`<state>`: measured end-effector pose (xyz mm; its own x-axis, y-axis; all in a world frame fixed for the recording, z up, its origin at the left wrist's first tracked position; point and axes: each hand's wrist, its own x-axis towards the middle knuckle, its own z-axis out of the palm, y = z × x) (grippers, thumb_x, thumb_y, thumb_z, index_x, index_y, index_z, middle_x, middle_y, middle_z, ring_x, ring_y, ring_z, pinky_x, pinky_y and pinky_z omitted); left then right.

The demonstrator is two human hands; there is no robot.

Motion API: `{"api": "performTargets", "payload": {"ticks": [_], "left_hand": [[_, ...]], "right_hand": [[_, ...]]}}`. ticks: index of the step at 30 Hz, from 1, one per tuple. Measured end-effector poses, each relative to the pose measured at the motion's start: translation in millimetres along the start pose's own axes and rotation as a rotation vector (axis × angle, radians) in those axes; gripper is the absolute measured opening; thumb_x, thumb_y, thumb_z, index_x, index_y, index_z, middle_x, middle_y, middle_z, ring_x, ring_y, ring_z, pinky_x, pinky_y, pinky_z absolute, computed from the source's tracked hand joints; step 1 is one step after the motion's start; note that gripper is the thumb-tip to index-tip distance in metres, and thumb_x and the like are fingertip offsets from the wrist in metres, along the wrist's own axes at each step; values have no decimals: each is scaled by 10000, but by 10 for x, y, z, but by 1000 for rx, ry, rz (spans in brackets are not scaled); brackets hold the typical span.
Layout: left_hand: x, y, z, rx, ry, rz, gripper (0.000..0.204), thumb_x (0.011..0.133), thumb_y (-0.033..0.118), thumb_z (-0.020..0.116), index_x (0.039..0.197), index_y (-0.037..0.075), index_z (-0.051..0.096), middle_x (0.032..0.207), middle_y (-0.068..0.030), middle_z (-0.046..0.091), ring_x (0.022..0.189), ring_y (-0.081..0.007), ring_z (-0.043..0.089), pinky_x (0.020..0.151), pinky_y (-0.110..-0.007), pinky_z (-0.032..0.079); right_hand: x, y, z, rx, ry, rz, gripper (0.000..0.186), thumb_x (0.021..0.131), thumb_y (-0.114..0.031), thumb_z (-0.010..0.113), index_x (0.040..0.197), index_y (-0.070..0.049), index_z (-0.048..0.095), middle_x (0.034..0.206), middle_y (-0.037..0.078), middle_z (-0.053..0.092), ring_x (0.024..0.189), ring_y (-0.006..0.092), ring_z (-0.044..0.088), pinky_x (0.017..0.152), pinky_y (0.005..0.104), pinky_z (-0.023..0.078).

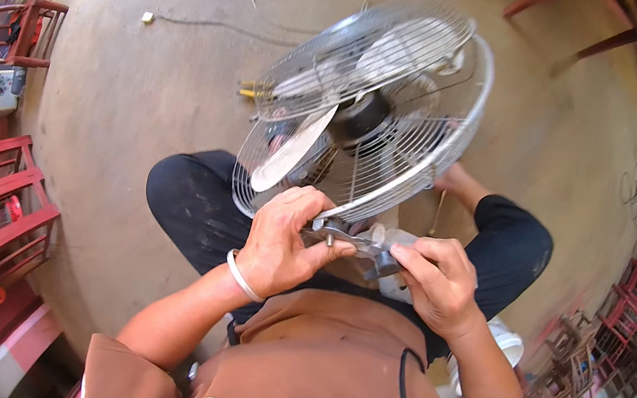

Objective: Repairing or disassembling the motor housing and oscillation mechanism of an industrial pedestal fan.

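A: Where's the fan (434,166), and how far along does it look?
B: Between the person's knees, its near edge at the hands. The far grille (353,59) tilts at an angle to the thick-rimmed near one, so I'd judge the cage unfastened. The white blades (293,149) appear mounted around the black motor housing (360,122), so that part looks done. Closing up the cage and securing the near fittings seem left.
A: And the hands?
B: The left hand (284,231) is curled closed, thumb and fingers gripping a metal bracket (331,226) by the near rim. The right hand (439,281) is half-curled, pinching a dark grey fitting (385,264) just beside it. I can't tell whether the two pieces are joined.
A: What's around, and what's in the way?
B: A red wooden chair (15,193) at left, a white bucket (508,344) near right, both apart from the work. A cord (228,30) lies on the far-left floor, ending in a white plug (148,18). The cage partly hides something yellow-handled (252,91) beyond it; the fingers cover much of the fittings.
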<state>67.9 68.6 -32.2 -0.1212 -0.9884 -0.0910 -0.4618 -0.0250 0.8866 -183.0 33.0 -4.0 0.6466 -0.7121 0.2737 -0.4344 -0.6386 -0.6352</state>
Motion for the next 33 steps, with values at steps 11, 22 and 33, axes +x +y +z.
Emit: {"api": "performTargets", "payload": {"ticks": [11,22,33], "left_hand": [[60,117,40,120,-177,-131,419,691,310,871,954,50,672,842,-89,621,762,-300,555,727,-379,421],[132,156,33,159,-231,-133,486,699,395,866,959,35,670,836,-101,642,731,-287,572,693,-374,438],[414,190,307,107,-29,110,379,712,223,843,901,26,581,821,-148,592,819,-373,607,709,-433,489]], "right_hand": [[-211,187,41,192,-78,25,426,781,-127,696,1206,-99,697,1064,15,605,842,183,544,705,306,500],[-213,206,7,179,-54,21,340,819,-136,677,1153,-104,726,1038,15,599,837,181,529,737,305,521],[-37,-65,-151,-206,70,79,521,662,-22,794,1170,-108,717,946,40,628,789,213,582,675,337,438]]}}
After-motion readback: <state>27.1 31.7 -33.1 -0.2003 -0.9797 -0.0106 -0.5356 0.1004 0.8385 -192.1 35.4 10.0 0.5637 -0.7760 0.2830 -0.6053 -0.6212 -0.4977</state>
